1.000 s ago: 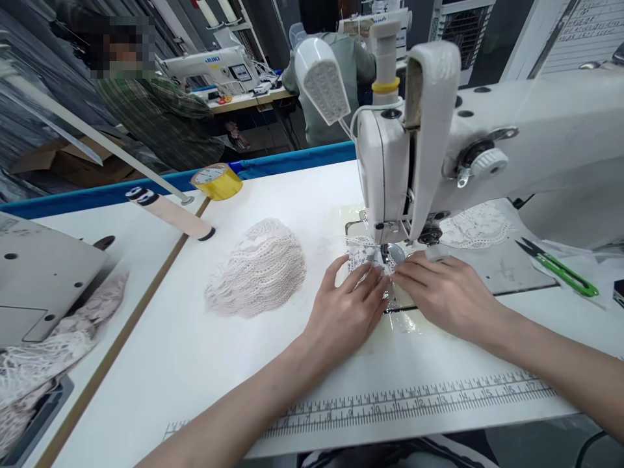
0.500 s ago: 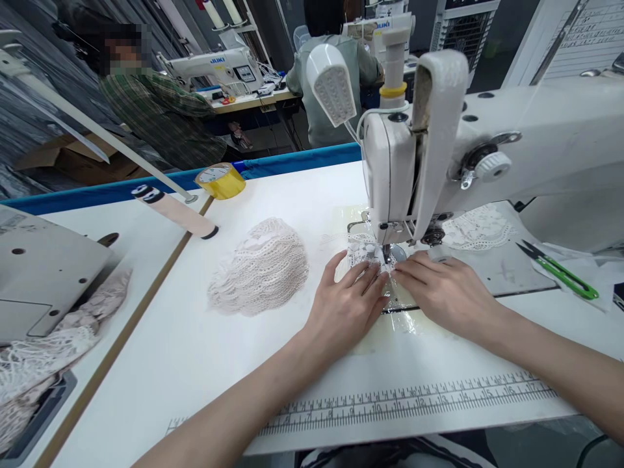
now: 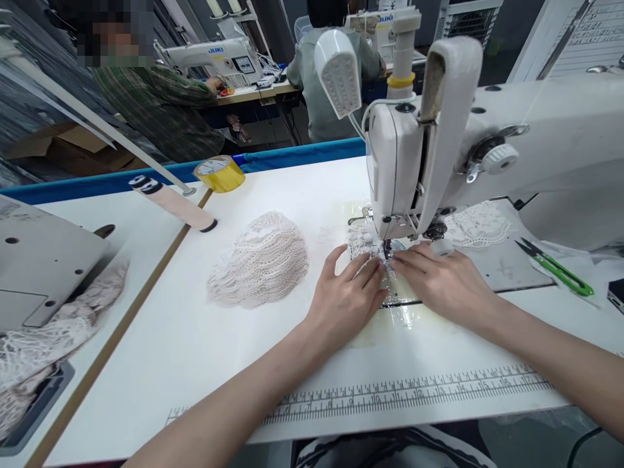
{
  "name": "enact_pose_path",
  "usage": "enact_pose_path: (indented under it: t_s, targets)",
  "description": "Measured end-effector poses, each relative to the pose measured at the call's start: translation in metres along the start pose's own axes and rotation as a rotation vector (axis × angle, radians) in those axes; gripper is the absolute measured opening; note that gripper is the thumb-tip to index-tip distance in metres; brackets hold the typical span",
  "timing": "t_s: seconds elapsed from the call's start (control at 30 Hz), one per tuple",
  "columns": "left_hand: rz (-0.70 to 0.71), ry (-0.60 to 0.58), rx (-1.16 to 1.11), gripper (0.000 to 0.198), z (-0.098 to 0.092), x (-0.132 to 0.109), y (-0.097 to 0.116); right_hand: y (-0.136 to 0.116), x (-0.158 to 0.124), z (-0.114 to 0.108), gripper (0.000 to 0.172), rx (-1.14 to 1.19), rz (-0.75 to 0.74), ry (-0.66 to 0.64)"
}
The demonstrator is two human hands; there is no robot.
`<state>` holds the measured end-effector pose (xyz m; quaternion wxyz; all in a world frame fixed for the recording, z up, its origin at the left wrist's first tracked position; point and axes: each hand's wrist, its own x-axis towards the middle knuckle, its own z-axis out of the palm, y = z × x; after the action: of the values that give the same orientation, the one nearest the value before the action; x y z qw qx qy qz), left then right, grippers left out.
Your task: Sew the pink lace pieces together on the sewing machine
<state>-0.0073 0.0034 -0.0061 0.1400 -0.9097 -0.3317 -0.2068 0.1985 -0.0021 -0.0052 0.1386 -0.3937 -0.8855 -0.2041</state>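
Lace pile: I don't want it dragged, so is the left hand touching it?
Apart: the head view shows white table between the left hand and the lace pile.

Soft, even light falls on the glossy white worktop (image 3: pixel 195 364), nearly washing it out, while the room behind is dimmer. Sharp glare streaks the clear shiny film (image 3: pixel 403 317). The fine white lace piece (image 3: pixel 361 238) by the needle looks soft, its pattern smudged. Grey hanging curtains (image 3: pixel 22 140) smear and lean at the wide-angle left edge; coarse pixel blocks (image 3: pixel 117 32) cover one patch.
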Motion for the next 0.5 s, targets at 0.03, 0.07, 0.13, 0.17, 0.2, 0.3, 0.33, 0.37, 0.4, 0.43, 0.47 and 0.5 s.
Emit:
enact_pose_path:
  t_s: [0.03, 0.07, 0.13, 0.17, 0.2, 0.3, 0.33, 0.37, 0.4, 0.43, 0.47, 0.5]
  targets:
    - [-0.003, 0.0, -0.006, 0.025, -0.0004, -0.0006, 0.0006, 0.0, -0.0005, 0.0004, 0.029, 0.0, 0.002, 0.001]
    - [-0.007, 0.0, -0.013, 0.026, -0.0006, -0.0009, 0.0011, 0.0001, -0.0008, 0.0006, 0.029, -0.001, 0.005, 0.001]
    - [-0.018, 0.003, -0.031, 0.026, -0.0005, -0.0011, 0.0011, 0.0003, -0.001, 0.0007, 0.028, -0.002, 0.011, -0.002]
    - [-0.022, 0.006, -0.039, 0.026, -0.0002, -0.0009, 0.0008, 0.0004, -0.0009, 0.0005, 0.029, -0.002, 0.012, -0.002]
    - [-0.027, 0.007, -0.045, 0.026, 0.0002, -0.0006, 0.0004, 0.0006, -0.0006, 0.0001, 0.029, -0.002, 0.013, -0.001]
    - [-0.038, 0.001, -0.05, 0.028, 0.002, 0.0007, -0.0014, 0.0013, 0.0002, -0.0009, 0.031, -0.002, 0.015, 0.011]
    - [-0.042, -0.003, -0.05, 0.028, 0.0028, 0.0012, -0.0022, 0.0017, 0.0003, -0.0012, 0.031, -0.006, 0.017, 0.015]
    - [-0.045, -0.008, -0.05, 0.029, 0.0037, 0.0017, -0.003, 0.0022, 0.0003, -0.0013, 0.031, -0.01, 0.02, 0.017]
    - [-0.048, -0.011, -0.051, 0.03, 0.0046, 0.0022, -0.0038, 0.0027, 0.0001, -0.0015, 0.031, -0.014, 0.025, 0.017]
    - [-0.051, -0.013, -0.051, 0.03, 0.0055, 0.0026, -0.0047, 0.0032, -0.0001, -0.0016, 0.031, -0.015, 0.031, 0.018]
    - [-0.054, -0.014, -0.05, 0.031, 0.0064, 0.003, -0.0057, 0.0036, -0.0004, -0.0019, 0.031, -0.013, 0.039, 0.019]
    - [-0.056, -0.015, -0.048, 0.031, 0.0073, 0.0033, -0.0067, 0.0041, -0.0006, -0.0023, 0.031, -0.011, 0.045, 0.021]
